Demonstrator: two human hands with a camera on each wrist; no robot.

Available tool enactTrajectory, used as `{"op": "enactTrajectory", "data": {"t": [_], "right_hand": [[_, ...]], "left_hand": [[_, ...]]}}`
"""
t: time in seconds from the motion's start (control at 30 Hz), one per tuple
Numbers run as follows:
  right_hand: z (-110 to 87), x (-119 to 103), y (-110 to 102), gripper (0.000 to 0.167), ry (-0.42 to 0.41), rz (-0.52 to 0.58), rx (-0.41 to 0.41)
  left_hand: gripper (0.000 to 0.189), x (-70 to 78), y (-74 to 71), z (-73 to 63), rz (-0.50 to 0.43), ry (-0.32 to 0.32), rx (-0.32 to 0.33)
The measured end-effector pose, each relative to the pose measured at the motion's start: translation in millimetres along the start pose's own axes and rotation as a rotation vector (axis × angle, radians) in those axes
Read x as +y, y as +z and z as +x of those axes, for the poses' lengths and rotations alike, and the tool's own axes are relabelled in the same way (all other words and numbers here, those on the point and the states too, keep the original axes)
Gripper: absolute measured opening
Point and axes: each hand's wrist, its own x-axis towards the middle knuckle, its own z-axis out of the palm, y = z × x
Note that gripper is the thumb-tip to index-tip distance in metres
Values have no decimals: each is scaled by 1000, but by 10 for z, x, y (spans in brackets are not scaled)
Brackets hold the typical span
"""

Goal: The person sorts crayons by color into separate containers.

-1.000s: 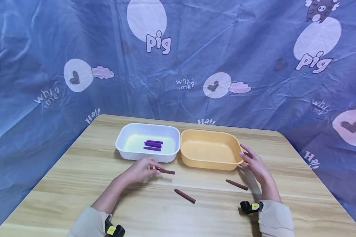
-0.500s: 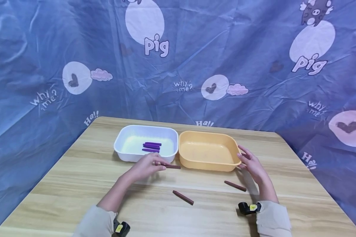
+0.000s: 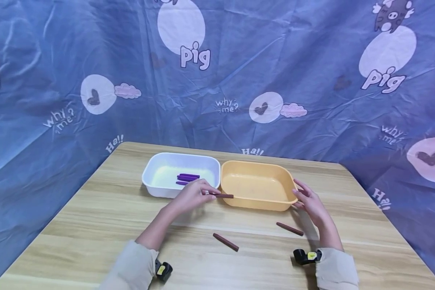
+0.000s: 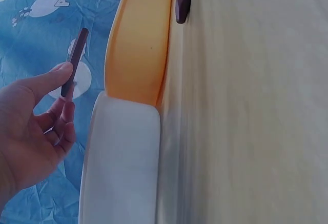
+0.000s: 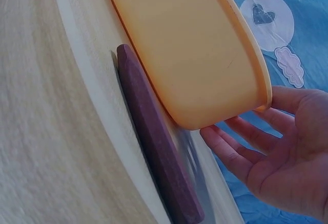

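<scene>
My left hand [image 3: 192,198] pinches a brown crayon [image 3: 226,196] between thumb and fingers, its far end sticking out to the right. In the head view it overlaps the front wall of the orange tub [image 3: 254,204]; in the left wrist view this crayon [image 4: 77,55] is raised above the rims. My right hand [image 3: 313,204] holds the tub's right end, thumb by the rim and the other fingers against the outer wall, as the right wrist view shows. Several purple crayons [image 3: 188,177] lie in the white tub [image 3: 159,190], partly hidden behind my left hand.
Two more brown crayons lie on the wooden table [image 3: 76,225]: one crayon [image 3: 226,242] at front centre, another crayon [image 3: 289,229] before the orange tub's right end. The two tubs stand side by side. A blue printed cloth [image 3: 217,76] hangs behind the table.
My left hand has lifted the brown crayon from in front of the white tub and carried it right to the orange tub's front rim. My right hand stays at the orange tub's end.
</scene>
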Motion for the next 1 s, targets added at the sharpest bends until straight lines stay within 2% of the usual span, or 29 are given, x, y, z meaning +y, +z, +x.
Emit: {"op": "enactTrajectory", "data": {"t": [0.13, 0.17, 0.3, 0.5, 0.67, 0.87, 1.0], "right_hand": [[3, -8, -2, 65, 27, -2, 12], [6, -20, 8, 68, 50, -33, 22], [-5, -64, 36, 62, 90, -39, 39], [8, -61, 32, 61, 94, -39, 38], [1, -62, 37, 61, 97, -46, 36], [1, -65, 42, 62, 98, -33, 35], [2, -62, 38, 62, 97, -30, 36]], "left_hand": [[18, 39, 46, 100, 13, -21, 17], [18, 46, 55, 124, 20, -21, 20], [17, 76, 86, 218, 56, -28, 32], [16, 124, 123, 395, 104, -31, 38], [16, 126, 177, 567, 71, -17, 41], [15, 171, 248, 754, 77, -50, 32], [15, 203, 298, 875, 115, -51, 30]]}}
